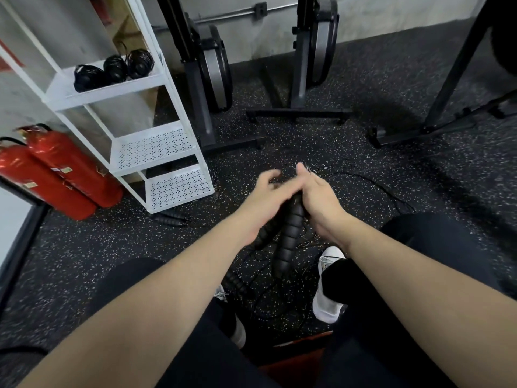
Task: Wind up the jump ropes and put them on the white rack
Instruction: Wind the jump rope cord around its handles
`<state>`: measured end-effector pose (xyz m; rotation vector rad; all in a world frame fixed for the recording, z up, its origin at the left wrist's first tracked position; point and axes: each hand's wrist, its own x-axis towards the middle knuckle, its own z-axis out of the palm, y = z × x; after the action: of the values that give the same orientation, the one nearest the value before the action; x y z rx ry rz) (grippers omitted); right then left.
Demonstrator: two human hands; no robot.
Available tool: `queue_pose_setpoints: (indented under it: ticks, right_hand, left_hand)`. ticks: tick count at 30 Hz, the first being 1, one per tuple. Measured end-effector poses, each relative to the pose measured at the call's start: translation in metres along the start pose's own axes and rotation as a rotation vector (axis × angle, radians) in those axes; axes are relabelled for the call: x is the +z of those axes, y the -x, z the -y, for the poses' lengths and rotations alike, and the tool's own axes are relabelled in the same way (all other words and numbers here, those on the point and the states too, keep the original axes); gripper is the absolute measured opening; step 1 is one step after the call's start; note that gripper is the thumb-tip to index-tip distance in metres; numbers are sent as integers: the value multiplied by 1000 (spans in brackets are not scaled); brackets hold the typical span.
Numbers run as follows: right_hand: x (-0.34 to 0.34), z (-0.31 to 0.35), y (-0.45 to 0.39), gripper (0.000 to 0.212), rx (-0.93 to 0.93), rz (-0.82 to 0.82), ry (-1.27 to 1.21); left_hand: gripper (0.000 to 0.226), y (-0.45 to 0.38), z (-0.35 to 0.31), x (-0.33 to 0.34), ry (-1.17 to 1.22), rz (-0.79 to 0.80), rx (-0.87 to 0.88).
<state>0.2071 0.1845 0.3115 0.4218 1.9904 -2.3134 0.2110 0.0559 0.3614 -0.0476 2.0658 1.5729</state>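
Head view: my right hand (316,203) grips handles (291,228); left hand (263,191) blurred, fingers' state unclear. Risk: cord (372,183) trailing on floor snags shoe (327,301), coil loosens.

No legible text, brand or number anywhere in my view. The two red fire extinguishers (56,175) beside the white rack (156,147) carry small pale labels, but their print is too small and blurred to read.

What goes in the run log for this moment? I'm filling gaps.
step: winding | hands: right grips handles, left blurred at cord | rack: three bundles | floor: loose ropes
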Motion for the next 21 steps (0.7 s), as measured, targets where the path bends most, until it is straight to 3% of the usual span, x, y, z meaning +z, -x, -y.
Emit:
queue_pose_setpoints:
  ticks: [4, 7, 9, 13, 17, 19, 21]
  right_hand:
    - [4, 8, 3, 44, 77, -87, -270]
    - [3, 10, 1, 44, 122, -142, -472]
    - [0, 11, -3, 39, 130, -213, -551]
    - [-3, 13, -3, 36, 149, -260, -604]
    - [-8, 15, -1, 47, 270, -193, -307]
    - [-17, 20, 4, 70, 354, -117, 33]
    - [-25, 24, 9, 79, 298, -119, 405]
  left_hand:
    - [99, 10, 27, 8, -192, 105, 29]
    - [105, 13, 35, 7, -259, 109, 44]
    - [99, 15, 36, 7, -323, 40, 5]
    - [66, 15, 40, 8, -375, 73, -4]
    - [55, 12, 41, -3, -445, 29, -7]
    - [53, 10, 40, -13, -424, 12, -21]
    - [51, 9, 36, -24, -385, 18, -57]
